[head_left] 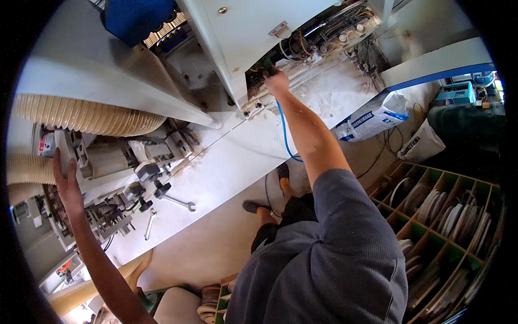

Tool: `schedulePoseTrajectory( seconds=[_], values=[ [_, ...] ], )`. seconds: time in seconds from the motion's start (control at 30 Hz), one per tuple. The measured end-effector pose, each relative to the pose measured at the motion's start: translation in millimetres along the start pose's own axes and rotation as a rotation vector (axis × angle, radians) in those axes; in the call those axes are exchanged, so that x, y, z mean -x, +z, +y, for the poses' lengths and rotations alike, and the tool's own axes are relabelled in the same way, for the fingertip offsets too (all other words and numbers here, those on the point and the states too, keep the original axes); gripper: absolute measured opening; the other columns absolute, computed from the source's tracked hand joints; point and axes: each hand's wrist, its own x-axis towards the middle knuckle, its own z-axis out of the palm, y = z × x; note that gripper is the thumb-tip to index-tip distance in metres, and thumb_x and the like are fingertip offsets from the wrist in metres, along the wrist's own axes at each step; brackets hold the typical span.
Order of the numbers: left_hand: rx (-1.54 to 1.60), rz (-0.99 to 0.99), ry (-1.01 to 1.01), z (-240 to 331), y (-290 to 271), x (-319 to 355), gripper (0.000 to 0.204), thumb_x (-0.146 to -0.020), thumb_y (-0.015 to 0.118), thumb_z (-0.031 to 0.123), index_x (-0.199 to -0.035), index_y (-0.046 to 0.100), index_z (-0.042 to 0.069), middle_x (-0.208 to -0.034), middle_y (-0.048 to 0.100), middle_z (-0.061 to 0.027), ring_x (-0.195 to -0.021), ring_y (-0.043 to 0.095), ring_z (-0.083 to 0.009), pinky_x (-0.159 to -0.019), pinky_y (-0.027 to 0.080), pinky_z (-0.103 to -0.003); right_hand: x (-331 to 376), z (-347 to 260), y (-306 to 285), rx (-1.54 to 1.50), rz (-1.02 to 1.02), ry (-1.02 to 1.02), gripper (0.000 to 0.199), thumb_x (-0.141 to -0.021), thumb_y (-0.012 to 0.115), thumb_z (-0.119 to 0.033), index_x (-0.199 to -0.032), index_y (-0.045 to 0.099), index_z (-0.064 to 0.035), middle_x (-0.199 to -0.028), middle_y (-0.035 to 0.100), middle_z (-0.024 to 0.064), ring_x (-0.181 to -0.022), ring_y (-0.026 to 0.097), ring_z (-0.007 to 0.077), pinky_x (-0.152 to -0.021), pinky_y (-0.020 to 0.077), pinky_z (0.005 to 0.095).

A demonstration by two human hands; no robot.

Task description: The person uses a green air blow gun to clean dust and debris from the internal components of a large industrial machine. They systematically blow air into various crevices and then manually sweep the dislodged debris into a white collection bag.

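My left hand lies flat with fingers spread against a grey block of the machine head, just under the ribbed beige duct. It holds nothing. My right hand reaches far forward into a dark opening under the white machine cover. Its fingertips are hidden among cables and fittings, so I cannot tell if they grip anything. A thin blue hose runs down from beside that wrist. Two open-ended wrenches lie loose on the white machine bed.
A blue housing sits at the machine's top. Two white sacks lean on the dusty floor at the right. A green wooden rack holds several coiled strip rolls. My shoes stand by the bed.
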Motion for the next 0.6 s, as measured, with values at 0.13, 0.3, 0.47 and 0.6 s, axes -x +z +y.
schedulePoseTrajectory(
  seconds=[0.13,0.3,0.47,0.6],
  values=[
    [-0.013,0.021,-0.028,8.6,-0.2,5.2,0.057,-0.091,0.055,0.028,-0.14,0.038,0.004,-0.143,0.038,-0.0154,-0.133,0.034,-0.0263,-0.11,0.022,-0.035,29.9,-12.8,-45.8,-0.14,-0.116,0.2,0.043,-0.083,0.064,-0.038,-0.122,0.06,-0.0197,-0.082,0.068,0.0158,-0.064,0.066,0.0294,-0.058,0.0531,0.0408],
    [0.001,0.016,-0.042,1.2,-1.0,2.4,0.057,-0.091,0.055,0.028,-0.14,0.038,0.003,-0.144,0.038,-0.0158,-0.133,0.034,-0.026,-0.11,0.022,-0.035,20.4,-4.7,-71.1,-0.625,-0.319,0.522,0.036,-0.086,0.062,-0.037,-0.119,0.062,-0.0214,-0.072,0.06,0.0068,-0.046,0.054,0.0176,-0.039,0.0414,0.033],
    [-0.024,0.02,-0.046,3.3,0.6,3.7,0.057,-0.091,0.055,0.028,-0.14,0.038,0.004,-0.144,0.038,-0.0156,-0.134,0.033,-0.0256,-0.11,0.021,-0.035,8.3,-8.4,-97.7,-0.63,-0.413,0.456,0.031,-0.089,0.058,-0.038,-0.102,0.059,-0.0103,-0.064,0.05,0.0048,-0.04,0.046,0.0136,-0.036,0.0362,0.0291],
    [-0.007,0.003,-0.046,-8.6,-0.4,1.3,0.057,-0.092,0.055,0.029,-0.141,0.037,0.006,-0.145,0.037,-0.015,-0.134,0.033,-0.0248,-0.111,0.022,-0.036,-19.3,-5.9,-101.0,-0.601,-0.492,0.484,0.033,-0.09,0.056,-0.039,-0.086,0.053,-0.0062,-0.059,0.055,0.0086,-0.039,0.047,0.0137,-0.035,0.036,0.0279]
  ],
)
